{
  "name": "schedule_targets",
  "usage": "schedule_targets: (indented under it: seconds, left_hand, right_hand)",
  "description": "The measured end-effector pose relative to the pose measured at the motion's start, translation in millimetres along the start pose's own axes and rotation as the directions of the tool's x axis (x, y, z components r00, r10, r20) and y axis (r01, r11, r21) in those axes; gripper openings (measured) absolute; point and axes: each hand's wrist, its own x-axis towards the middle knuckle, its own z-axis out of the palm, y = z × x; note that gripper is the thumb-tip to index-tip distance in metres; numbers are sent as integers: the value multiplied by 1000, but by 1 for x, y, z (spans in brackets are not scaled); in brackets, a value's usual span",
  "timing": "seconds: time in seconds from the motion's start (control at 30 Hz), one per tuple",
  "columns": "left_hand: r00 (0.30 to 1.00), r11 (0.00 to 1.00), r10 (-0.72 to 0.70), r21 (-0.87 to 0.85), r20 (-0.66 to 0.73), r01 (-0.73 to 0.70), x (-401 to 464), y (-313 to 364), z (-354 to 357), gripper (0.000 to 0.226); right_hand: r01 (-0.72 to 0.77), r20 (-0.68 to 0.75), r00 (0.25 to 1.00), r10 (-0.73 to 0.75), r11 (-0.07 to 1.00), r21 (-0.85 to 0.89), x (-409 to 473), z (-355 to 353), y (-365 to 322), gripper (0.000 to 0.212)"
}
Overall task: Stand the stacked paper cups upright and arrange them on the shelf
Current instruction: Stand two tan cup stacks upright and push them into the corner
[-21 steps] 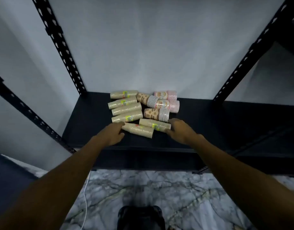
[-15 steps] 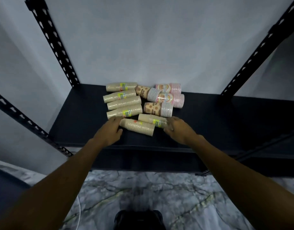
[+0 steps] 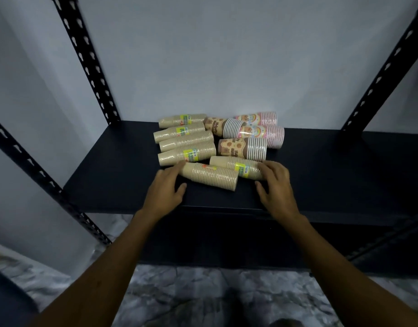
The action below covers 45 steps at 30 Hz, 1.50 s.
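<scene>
Both hands loose and holding nothing: left hand [image 3: 166,188] with straight fingers laid against the narrow end of the nearest tan cup stack [image 3: 209,177], right hand [image 3: 275,181] spread, fingertips resting on the wide end of the second tan stack [image 3: 236,167] just behind it. All cup stacks lying on their sides on the black shelf [image 3: 333,175], none upright: four more tan stacks [image 3: 186,140] side by side at the left, two brown printed stacks [image 3: 242,148] and two pink stacks [image 3: 262,128] at the right, close to the pale wall [image 3: 215,55]. Black slotted posts [image 3: 85,60] rising at the shelf's corners, marbled floor [image 3: 191,296] below.
</scene>
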Motion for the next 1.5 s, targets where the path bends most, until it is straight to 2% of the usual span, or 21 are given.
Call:
schedule_targets:
  seconds: [0.13, 0.33, 0.53, 0.67, 0.83, 0.9, 1.03, 1.13, 1.23, 1.27, 1.33, 1.4, 1.43, 1.47, 1.5]
  left_hand:
    - [998, 997, 27, 68, -63, -23, -5, -3, 9, 64]
    - [999, 992, 30, 125, -44, -25, -4, -4, 12, 62]
    - [999, 999, -17, 42, -52, 19, -2, -3, 13, 57]
    - [997, 1000, -23, -20, -80, 22, -5, -2, 12, 51]
    - [997, 990, -58, -129, -49, 51, -10, -1, 5, 46]
    - [997, 974, -49, -223, -55, 35, -10, -5, 2, 43]
    - [996, 860, -33, -510, -83, -14, -10, 0, -12, 36]
    - [985, 754, -111, -657, -131, -3, -7, 5, -19, 34]
    - [965, 684, -175, -729, -193, -22, 1, 17, -26, 48]
    - [959, 647, -194, -762, -206, -33, 5, 23, -29, 54]
    - [947, 610, -215, -790, -239, -61, 14, 35, -35, 60]
    - [944, 663, -191, -744, -270, -79, 23, 45, -39, 62]
    - [949, 690, -170, -719, -267, -79, 27, 49, -41, 61]
    - [955, 709, -149, -701, -255, -77, 31, 52, -42, 60]
    - [962, 726, -128, -684, -241, -75, 35, 55, -42, 58]
  right_hand:
    - [-39, -37, 999, 39, 999, 25, -4, 3, 2, 53]
    - [-81, -46, 995, 85, 993, 88, -7, 3, 5, 59]
    - [-114, -13, 993, 115, 988, 100, -5, 9, 12, 56]
    - [-77, -61, 995, 85, 991, 113, -5, 10, 14, 52]
    - [-121, -68, 989, 131, 984, 132, -7, 7, 10, 52]
    - [-149, -57, 985, 161, 973, 176, -7, 4, 10, 52]
    - [-227, -27, 969, 244, 935, 272, -5, -3, 7, 52]
    - [-283, -1, 954, 299, 905, 317, -1, -6, 9, 51]
    - [-377, 39, 916, 399, 823, 426, 3, 0, 7, 46]
    - [-418, 84, 893, 442, 748, 515, 4, 2, 2, 42]
    - [-477, 217, 847, 485, 515, 712, 5, 7, -15, 35]
    - [-481, 311, 830, 463, 311, 820, 5, 12, -32, 27]
    - [-468, 316, 840, 441, 295, 833, 5, 14, -38, 27]
    - [-450, 297, 859, 416, 337, 827, 6, 18, -42, 31]
    - [-420, 266, 887, 377, 425, 802, 6, 20, -45, 36]
